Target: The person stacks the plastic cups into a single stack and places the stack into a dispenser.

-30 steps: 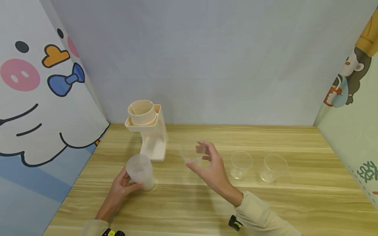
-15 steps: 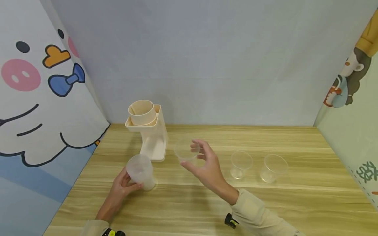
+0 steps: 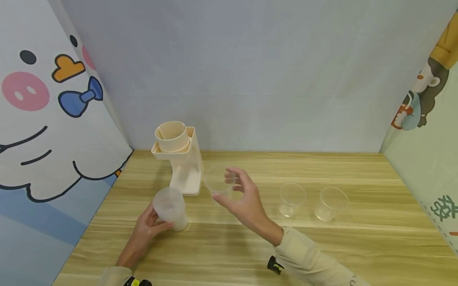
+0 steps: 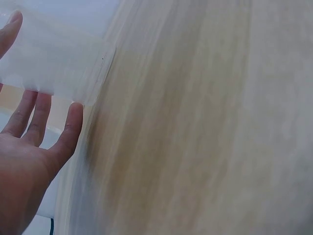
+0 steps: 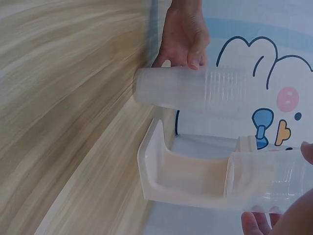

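My left hand point(image 3: 146, 227) grips a stack of translucent plastic cups point(image 3: 169, 206) standing upright on the table, thumb on the near side and fingers behind. In the left wrist view the fingertips press against the frosted wall of the stack point(image 4: 54, 63). Above the tabletop, my right hand point(image 3: 244, 200) holds one clear plastic cup point(image 3: 219, 182) between thumb and fingers, mouth up. That cup is just right of a cream-coloured stand point(image 3: 187, 178), whose top carries a round cream ring point(image 3: 172, 137). From the right wrist view, the held cup point(image 5: 266, 178) overlaps the stand.
Two more clear plastic cups, a nearer-to-centre cup point(image 3: 292, 197) and a farther-right cup point(image 3: 331, 204), stand upright on the wood-grain table point(image 3: 358, 254). A pale grey wall point(image 3: 268, 79) closes off the back, with cartoon-printed panels point(image 3: 39, 131) at both sides.
My right hand has carried the clear cup leftward, closer to the cream stand. The left hand and the stack of cups have stayed in place.
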A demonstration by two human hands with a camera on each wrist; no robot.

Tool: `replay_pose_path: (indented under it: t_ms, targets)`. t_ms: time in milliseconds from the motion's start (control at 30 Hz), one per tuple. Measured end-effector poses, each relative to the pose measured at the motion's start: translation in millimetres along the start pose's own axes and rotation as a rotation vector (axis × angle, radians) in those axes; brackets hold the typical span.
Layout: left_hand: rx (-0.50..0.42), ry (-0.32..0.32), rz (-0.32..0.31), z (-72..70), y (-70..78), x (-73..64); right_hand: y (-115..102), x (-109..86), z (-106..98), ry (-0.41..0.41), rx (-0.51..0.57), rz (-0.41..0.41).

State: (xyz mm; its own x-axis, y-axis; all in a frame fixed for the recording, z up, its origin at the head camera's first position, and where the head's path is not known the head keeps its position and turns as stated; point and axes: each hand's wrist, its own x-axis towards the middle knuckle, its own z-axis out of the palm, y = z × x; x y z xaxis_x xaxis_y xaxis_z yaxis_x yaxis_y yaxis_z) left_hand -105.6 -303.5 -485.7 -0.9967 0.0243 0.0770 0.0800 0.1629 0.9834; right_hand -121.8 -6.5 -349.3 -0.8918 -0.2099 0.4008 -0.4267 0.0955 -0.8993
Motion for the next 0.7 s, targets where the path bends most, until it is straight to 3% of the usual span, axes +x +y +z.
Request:
replay_pose_path:
  t_ms: [700]
  targets:
    - [0.006,0.001,-0.033,-1.2,-2.0,0.8,-7.0,7.2,12.9,-0.046,0.009,-0.062]
